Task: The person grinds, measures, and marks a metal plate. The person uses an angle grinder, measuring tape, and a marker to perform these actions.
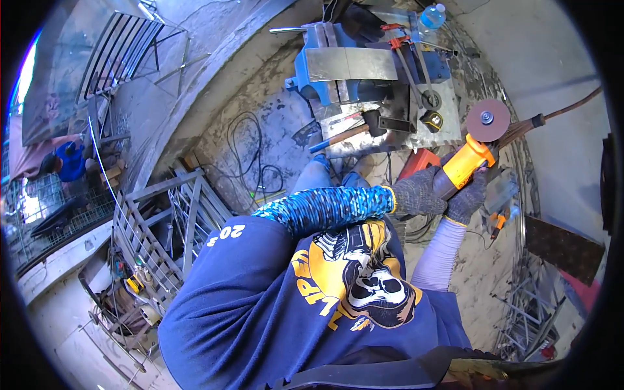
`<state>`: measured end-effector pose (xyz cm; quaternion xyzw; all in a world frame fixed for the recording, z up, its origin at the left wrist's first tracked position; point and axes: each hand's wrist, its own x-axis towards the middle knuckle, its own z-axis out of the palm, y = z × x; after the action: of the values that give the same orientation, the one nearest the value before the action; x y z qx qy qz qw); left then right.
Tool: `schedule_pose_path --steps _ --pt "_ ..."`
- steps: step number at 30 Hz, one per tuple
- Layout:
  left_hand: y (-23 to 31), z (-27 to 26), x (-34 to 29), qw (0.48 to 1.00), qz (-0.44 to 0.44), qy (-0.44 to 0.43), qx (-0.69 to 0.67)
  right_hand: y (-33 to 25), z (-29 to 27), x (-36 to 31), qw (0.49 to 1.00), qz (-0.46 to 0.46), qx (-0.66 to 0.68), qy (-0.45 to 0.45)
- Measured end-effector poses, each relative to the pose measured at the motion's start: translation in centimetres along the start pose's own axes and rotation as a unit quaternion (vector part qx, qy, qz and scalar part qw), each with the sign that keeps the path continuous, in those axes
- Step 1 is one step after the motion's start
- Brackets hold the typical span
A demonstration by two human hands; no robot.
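I hold an orange and dark angle grinder (pixel 460 166) to the right of the workbench, its reddish-brown disc (pixel 488 121) facing up at the far end. My left hand (pixel 418 193), in a dark grey knit glove, is closed on the rear of the grinder's body. Gloved the same way, my right hand (pixel 467 196) wraps its right side; the fingers are partly hidden. On the bench beyond, a blue vise (pixel 323 40) stands beneath a bare metal plate (pixel 352 64); whether the jaws grip the plate cannot be made out.
On the bench (pixel 447 133) lie a hammer (pixel 344 136), a yellow-black tape measure (pixel 431 121) and a red-handled clamp (pixel 398 42). A water bottle (pixel 432 16) stands at the back. Cables (pixel 250 140) loop over the floor. Metal frames (pixel 156 231) lean at left; a wall rises at right.
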<state>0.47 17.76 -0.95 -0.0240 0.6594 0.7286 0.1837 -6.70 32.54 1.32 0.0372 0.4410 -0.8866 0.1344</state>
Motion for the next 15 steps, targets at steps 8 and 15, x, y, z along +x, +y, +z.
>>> schedule_pose_path --steps 8,15 --pt "0.0 -1.0 0.2 0.999 -0.004 0.051 0.010 -0.8 4.6 2.0 0.994 0.043 -0.102 0.002" --pt "10.4 -14.2 -2.1 0.898 -0.093 -0.166 0.398 3.5 4.4 2.8 0.977 0.070 -0.191 0.065"
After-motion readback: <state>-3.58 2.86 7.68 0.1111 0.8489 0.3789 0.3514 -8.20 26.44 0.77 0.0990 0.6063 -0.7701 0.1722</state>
